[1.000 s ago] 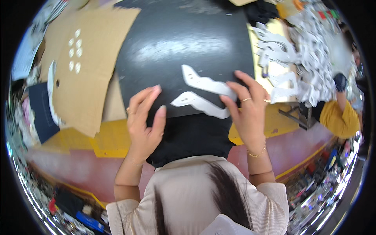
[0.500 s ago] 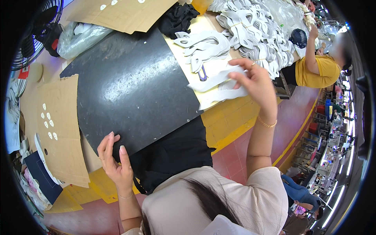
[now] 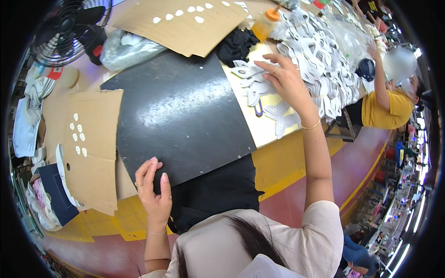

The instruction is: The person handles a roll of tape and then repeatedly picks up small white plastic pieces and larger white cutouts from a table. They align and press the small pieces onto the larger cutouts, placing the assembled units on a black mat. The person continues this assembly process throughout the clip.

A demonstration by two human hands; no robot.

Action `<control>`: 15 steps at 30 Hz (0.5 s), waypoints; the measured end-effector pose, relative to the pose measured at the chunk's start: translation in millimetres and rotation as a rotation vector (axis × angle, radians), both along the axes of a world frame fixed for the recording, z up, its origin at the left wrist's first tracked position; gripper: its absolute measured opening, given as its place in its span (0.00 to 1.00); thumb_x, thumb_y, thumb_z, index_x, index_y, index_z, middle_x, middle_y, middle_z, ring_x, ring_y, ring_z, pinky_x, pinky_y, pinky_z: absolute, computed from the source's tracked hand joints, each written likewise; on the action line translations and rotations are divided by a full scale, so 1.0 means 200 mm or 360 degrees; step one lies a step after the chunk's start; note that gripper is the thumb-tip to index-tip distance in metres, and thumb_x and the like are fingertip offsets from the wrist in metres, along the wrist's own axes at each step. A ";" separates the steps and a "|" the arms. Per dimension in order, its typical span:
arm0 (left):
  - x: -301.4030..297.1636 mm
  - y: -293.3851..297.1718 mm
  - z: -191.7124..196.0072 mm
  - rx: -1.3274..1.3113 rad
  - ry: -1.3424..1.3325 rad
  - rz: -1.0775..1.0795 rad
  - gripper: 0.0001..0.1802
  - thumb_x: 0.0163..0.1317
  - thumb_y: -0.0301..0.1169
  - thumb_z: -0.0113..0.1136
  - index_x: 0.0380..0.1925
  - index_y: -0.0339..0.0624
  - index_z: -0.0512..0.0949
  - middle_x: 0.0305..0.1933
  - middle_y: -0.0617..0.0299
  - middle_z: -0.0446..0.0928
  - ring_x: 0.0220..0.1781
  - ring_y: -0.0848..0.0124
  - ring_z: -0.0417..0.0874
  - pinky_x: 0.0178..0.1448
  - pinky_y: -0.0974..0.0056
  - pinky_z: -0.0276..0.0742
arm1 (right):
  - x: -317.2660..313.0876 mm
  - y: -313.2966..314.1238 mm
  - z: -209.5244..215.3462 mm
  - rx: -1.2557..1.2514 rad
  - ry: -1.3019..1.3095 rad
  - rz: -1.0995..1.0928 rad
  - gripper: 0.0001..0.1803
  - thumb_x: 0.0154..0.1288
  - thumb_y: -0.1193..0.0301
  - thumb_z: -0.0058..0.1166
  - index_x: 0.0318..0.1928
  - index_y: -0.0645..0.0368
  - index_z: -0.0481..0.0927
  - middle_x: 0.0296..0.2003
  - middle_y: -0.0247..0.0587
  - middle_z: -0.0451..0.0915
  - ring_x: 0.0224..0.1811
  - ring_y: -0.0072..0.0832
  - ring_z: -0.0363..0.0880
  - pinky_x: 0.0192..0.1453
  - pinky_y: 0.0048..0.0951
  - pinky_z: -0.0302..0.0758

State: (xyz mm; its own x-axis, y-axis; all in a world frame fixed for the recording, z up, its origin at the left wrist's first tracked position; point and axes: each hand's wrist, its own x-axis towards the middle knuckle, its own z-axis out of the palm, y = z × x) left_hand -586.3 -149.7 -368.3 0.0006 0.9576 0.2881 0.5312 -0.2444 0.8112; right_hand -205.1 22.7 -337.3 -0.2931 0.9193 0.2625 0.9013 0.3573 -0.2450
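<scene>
My left hand [image 3: 155, 192] rests at the near edge of a large black board [image 3: 181, 116], its fingers apart with nothing between them. My right hand [image 3: 289, 85] reaches over a small stack of white cut-out pieces [image 3: 252, 88], thumb and fingers spread; its fingertips cover part of the stack, so whether they touch it is hidden. Nearer to me, loose white pieces [image 3: 280, 119] lie on a pale yellow sheet [image 3: 249, 121]. Between these pieces and the stack is a small looped purple-blue item [image 3: 258, 109], whose kind I cannot make out.
Bundled white pieces [image 3: 315, 65] heap up at the right. Behind the board are black cloth [image 3: 236, 46], an orange-capped bottle [image 3: 265, 25] and a plastic bag [image 3: 132, 51]. Cardboard sheets [image 3: 99, 171] hold small white ovals. A fan [image 3: 67, 28] stands far left; a person in yellow [image 3: 389, 109] works at right.
My right hand has moved away from me, from the loose white pieces to the stack, leaving those pieces on the sheet. My left hand stays at the board's edge. The whole view has shifted.
</scene>
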 end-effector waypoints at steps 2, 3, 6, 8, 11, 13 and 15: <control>-0.03 0.00 0.02 -0.0010 -0.0020 0.0008 0.21 0.68 0.19 0.59 0.61 0.36 0.78 0.62 0.48 0.75 0.56 0.59 0.83 0.62 0.57 0.78 | -0.02 0.06 -0.05 0.0031 -0.0078 0.0070 0.15 0.67 0.69 0.63 0.54 0.47 0.88 0.56 0.34 0.80 0.60 0.37 0.76 0.63 0.42 0.68; -0.04 0.00 0.04 -0.0016 -0.0030 0.0017 0.20 0.68 0.19 0.59 0.60 0.35 0.79 0.62 0.48 0.75 0.56 0.59 0.82 0.62 0.57 0.78 | -0.01 0.09 -0.07 0.0047 -0.0116 0.0110 0.15 0.66 0.69 0.63 0.53 0.46 0.89 0.54 0.32 0.81 0.59 0.36 0.76 0.62 0.43 0.68; -0.11 0.10 0.14 0.0067 0.0228 -0.0055 0.19 0.64 0.19 0.63 0.56 0.36 0.82 0.61 0.49 0.76 0.58 0.55 0.82 0.63 0.56 0.78 | 0.01 0.12 -0.07 -0.0093 -0.0083 0.0143 0.18 0.65 0.70 0.64 0.56 0.46 0.86 0.52 0.32 0.81 0.58 0.35 0.77 0.62 0.45 0.67; -0.16 0.23 0.21 0.0168 0.0366 -0.0148 0.18 0.61 0.20 0.66 0.53 0.36 0.84 0.60 0.49 0.77 0.59 0.53 0.82 0.63 0.55 0.78 | 0.00 0.12 -0.04 -0.0210 -0.0058 0.0135 0.20 0.64 0.71 0.64 0.57 0.47 0.84 0.50 0.34 0.81 0.57 0.36 0.78 0.64 0.47 0.66; -0.14 0.53 0.29 0.0365 0.0503 -0.0219 0.16 0.61 0.23 0.70 0.50 0.38 0.85 0.55 0.51 0.80 0.57 0.53 0.83 0.61 0.55 0.80 | -0.05 0.11 0.00 -0.0158 -0.0165 0.0142 0.18 0.64 0.71 0.64 0.54 0.48 0.84 0.48 0.35 0.81 0.56 0.37 0.78 0.66 0.47 0.65; -0.08 0.77 0.33 0.0532 0.0564 -0.0319 0.13 0.62 0.25 0.69 0.48 0.37 0.85 0.53 0.52 0.81 0.55 0.54 0.84 0.58 0.56 0.81 | -0.06 0.12 -0.01 -0.0151 -0.0182 0.0145 0.15 0.63 0.73 0.65 0.50 0.50 0.85 0.48 0.35 0.82 0.56 0.36 0.79 0.66 0.46 0.65; 0.01 1.05 0.33 0.0700 0.0662 -0.0456 0.09 0.65 0.28 0.67 0.44 0.37 0.85 0.50 0.53 0.82 0.52 0.55 0.85 0.55 0.55 0.81 | -0.04 0.11 0.00 -0.0176 -0.0204 0.0127 0.13 0.62 0.74 0.66 0.48 0.53 0.84 0.49 0.35 0.82 0.56 0.37 0.79 0.65 0.45 0.65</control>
